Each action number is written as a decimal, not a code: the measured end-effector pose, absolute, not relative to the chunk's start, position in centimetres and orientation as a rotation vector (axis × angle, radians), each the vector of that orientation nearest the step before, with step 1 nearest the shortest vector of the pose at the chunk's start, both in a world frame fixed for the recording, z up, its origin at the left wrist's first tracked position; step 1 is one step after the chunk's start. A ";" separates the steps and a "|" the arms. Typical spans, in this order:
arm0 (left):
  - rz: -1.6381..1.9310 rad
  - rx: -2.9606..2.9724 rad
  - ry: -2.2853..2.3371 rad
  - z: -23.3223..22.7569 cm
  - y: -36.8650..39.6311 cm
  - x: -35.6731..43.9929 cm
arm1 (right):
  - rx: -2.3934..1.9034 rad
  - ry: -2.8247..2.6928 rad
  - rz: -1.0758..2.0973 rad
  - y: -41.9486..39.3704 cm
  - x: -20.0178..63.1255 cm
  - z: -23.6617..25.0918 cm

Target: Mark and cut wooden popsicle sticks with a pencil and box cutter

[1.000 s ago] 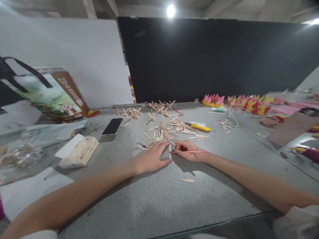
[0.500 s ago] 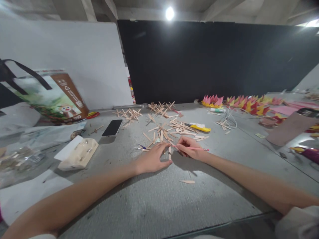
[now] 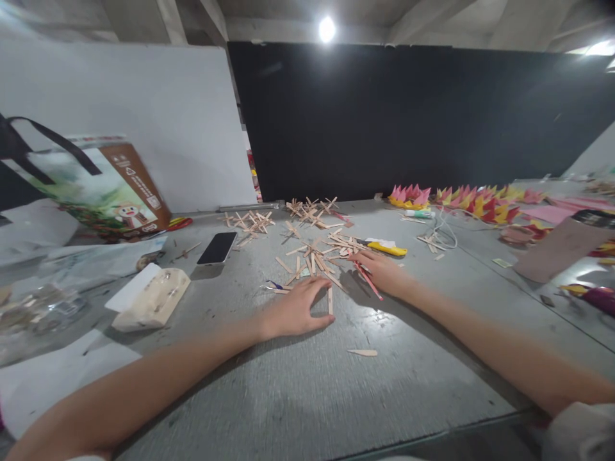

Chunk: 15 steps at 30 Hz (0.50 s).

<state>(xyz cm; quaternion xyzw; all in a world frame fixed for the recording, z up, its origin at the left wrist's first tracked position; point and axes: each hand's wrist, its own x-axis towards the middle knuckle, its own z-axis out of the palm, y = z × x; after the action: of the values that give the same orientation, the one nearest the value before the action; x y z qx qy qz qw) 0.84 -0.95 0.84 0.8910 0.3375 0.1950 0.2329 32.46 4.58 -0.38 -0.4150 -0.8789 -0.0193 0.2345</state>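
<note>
Head camera view: near the middle of the frame, the left hand [image 3: 300,308] lies low on the gray counter [image 3: 298,397]. Its thumb and fingers spread wide around a flat wooden stick [image 3: 330,301], with the thumb at the near end and a finger at the far end. That grip probably stops the stick from sliding.

Just right of the middle, the right hand [image 3: 385,271] holds a pink pencil [image 3: 369,282] slanted under its fingers. Its fingertips are by the loose sticks [image 3: 313,256], maybe touching some; I cannot tell. The pencil seems tucked in so the fingertips are free.

More sticks lie in messy heaps past the hands, probably there to be easy to reach. A yellow cutter [image 3: 387,248] lies just beyond the right hand. One pointed bit of wood [image 3: 366,353] lies alone, below the middle of the frame.

On the left side, a shopping bag [image 3: 108,192] shows a snowman picture. White writing runs down its brown side, but it is too small and blurry to read. The phone [image 3: 217,248] has a dark screen, with no words on it.
</note>
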 end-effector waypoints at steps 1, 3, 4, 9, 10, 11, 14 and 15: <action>0.523 2.450 0.925 1.0 -1.0 0.8 | -1.151 -2.400 -0.076 4.8 32.6 -0.4; 0.495 2.452 0.917 1.2 -1.1 0.9 | -1.175 -2.353 -0.078 5.2 32.9 -0.5; 0.486 2.453 0.912 1.4 -1.2 0.9 | -1.180 -2.309 -0.050 5.3 33.0 -0.6; 0.490 2.451 0.903 1.5 -1.4 0.9 | -1.161 -2.014 0.123 5.4 33.2 -0.7; 0.493 2.451 0.901 1.4 -1.3 0.9 | -1.150 -1.959 0.156 5.3 33.0 -0.7; 0.495 2.452 0.899 1.3 -1.3 0.9 | -1.135 -1.906 0.190 5.2 32.9 -0.7; 0.508 2.457 0.891 1.0 -1.2 0.9 | -1.045 -1.808 0.269 4.6 32.3 -0.3; 0.516 2.460 0.889 1.0 -1.2 0.9 | -1.004 -1.815 0.269 4.4 32.1 -0.1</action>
<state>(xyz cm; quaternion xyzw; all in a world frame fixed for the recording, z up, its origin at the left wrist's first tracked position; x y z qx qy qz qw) 0.92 -1.17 0.95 0.8968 0.3239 0.1880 0.2356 32.10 4.40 -0.13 -0.4155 -0.7510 0.1111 0.5010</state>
